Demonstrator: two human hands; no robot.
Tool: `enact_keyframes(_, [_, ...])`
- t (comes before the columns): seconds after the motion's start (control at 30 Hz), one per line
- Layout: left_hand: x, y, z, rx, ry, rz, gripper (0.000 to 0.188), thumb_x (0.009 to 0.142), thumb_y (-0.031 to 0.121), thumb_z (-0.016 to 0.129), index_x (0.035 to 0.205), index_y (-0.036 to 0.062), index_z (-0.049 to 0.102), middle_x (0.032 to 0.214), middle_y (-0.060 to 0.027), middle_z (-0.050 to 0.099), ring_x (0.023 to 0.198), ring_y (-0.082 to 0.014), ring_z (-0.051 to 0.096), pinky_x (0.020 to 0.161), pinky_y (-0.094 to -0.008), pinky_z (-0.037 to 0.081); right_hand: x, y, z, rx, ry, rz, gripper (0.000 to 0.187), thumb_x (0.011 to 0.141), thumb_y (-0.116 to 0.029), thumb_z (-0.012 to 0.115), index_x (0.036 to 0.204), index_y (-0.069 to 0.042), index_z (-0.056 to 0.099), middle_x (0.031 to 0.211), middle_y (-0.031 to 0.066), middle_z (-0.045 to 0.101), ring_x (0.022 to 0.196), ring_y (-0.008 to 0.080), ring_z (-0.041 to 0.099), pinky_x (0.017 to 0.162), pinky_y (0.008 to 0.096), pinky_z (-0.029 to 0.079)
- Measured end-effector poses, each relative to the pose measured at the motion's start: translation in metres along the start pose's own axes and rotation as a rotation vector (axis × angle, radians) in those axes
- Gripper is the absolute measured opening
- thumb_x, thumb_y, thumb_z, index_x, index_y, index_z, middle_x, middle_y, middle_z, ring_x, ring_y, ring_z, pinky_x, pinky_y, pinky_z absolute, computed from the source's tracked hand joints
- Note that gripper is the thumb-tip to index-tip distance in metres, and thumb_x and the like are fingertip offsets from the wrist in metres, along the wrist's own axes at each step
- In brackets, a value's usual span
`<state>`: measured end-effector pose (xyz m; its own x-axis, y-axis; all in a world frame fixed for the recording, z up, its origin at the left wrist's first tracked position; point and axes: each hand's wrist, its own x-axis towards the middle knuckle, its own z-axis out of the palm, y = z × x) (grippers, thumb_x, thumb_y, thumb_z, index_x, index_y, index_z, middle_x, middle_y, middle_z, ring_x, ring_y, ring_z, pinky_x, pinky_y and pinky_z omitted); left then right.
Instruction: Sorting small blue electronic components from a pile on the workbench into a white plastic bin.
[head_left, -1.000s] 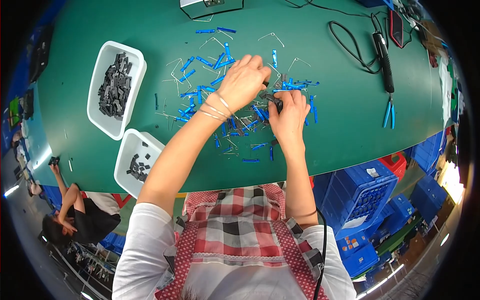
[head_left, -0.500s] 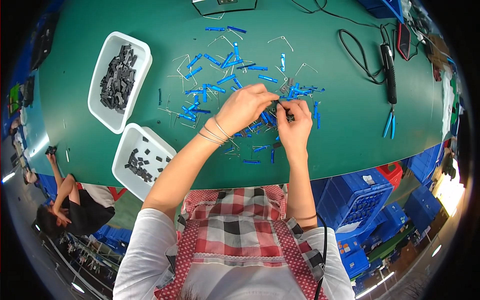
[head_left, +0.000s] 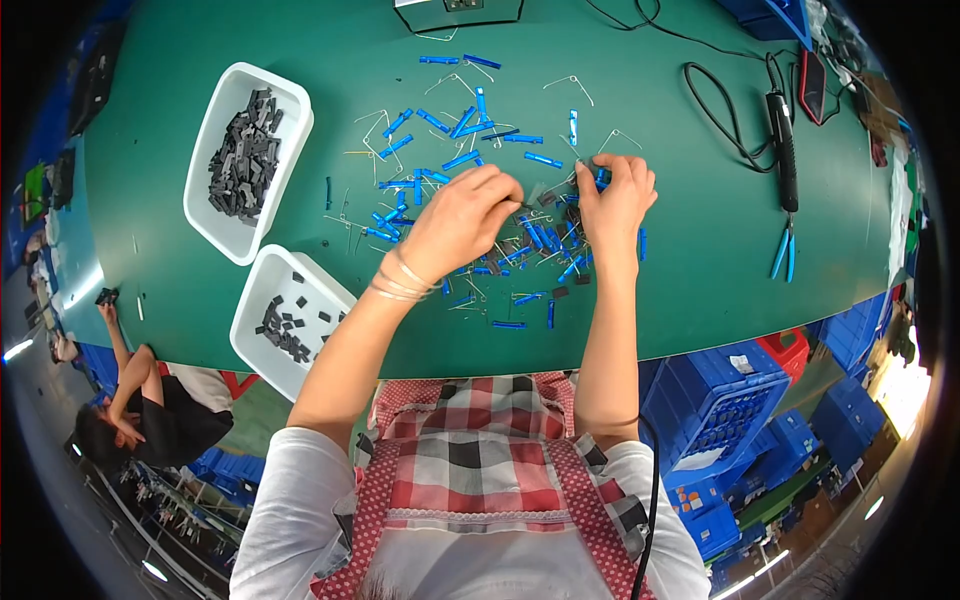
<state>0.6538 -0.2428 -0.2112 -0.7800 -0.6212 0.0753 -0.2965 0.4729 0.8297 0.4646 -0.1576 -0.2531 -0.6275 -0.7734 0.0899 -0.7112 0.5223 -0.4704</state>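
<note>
My left hand (head_left: 462, 222) is over the middle of the pile, thumb and fingertips pinched together. A small dark bit shows at their tips, too small to name. To its right, my right hand (head_left: 617, 200) reaches down at the pile's right side, thumb and index finger apart. A narrow blue strip (head_left: 602, 178) shows between them; whether they touch it is hidden. Several more blue strips (head_left: 543, 160) lie scattered on the green table, mixed with thin wire springs (head_left: 572, 82). Some small black pieces (head_left: 560, 292) lie among them.
At the left stand a white tray (head_left: 300, 130) with many black pieces and another white tray (head_left: 245, 335) with fewer. A corded black tool with blue-handled jaws (head_left: 782, 160) lies right. Blue crates (head_left: 715, 395) stand beyond the front edge. A person (head_left: 150, 410) is at far left.
My hands have come apart from where they met over the pile. The left has drawn back to the left; the right has moved right and away from me, onto the blue strips.
</note>
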Motion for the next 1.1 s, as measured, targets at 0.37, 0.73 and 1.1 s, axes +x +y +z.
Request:
enact_keyframes(0.37, [-0.115, -0.004, -0.075, -0.569, 0.227, -0.718, 0.009, 0.093, 0.001, 0.063, 0.1, -0.0023, 0.058, 0.086, -0.003, 0.064, 0.078, -0.0094, 0.061, 0.071, -0.0227, 0.05, -0.029, -0.046, -0.004, 0.556, 0.014, 0.054, 0.008, 0.084, -0.005, 0.072, 0.087, -0.004, 0.065, 0.076, 0.0043, 0.061, 0.066, 0.0151, 0.054, 0.061, 0.03, 0.046])
enact_keyframes(0.73, [-0.221, 0.037, -0.167, 0.414, -0.08, -0.708, 0.029, 0.075, 0.005, 0.079, 0.101, 0.0011, 0.067, 0.096, -0.0153, 0.07, 0.086, -0.031, 0.069, 0.076, -0.0346, 0.054, -0.132, -0.174, 0.01, 1.073, -0.663, -0.25, 0.02, 0.084, -0.007, 0.074, 0.102, -0.003, 0.067, 0.087, 0.0083, 0.067, 0.072, 0.0183, 0.066, 0.065, 0.0311, 0.053])
enact_keyframes(1.1, [-0.112, 0.032, -0.079, 0.19, -0.044, -0.288, 0.022, 0.081, 0.007, 0.074, 0.101, 0.0031, 0.068, 0.087, -0.0111, 0.064, 0.079, -0.0279, 0.065, 0.069, -0.0368, 0.053, -0.051, -0.029, 0.003, -0.098, -0.014, -0.189, 0.025, 0.077, -0.019, 0.079, 0.094, -0.006, 0.065, 0.095, 0.0092, 0.058, 0.092, 0.0294, 0.054, 0.082, 0.0427, 0.039])
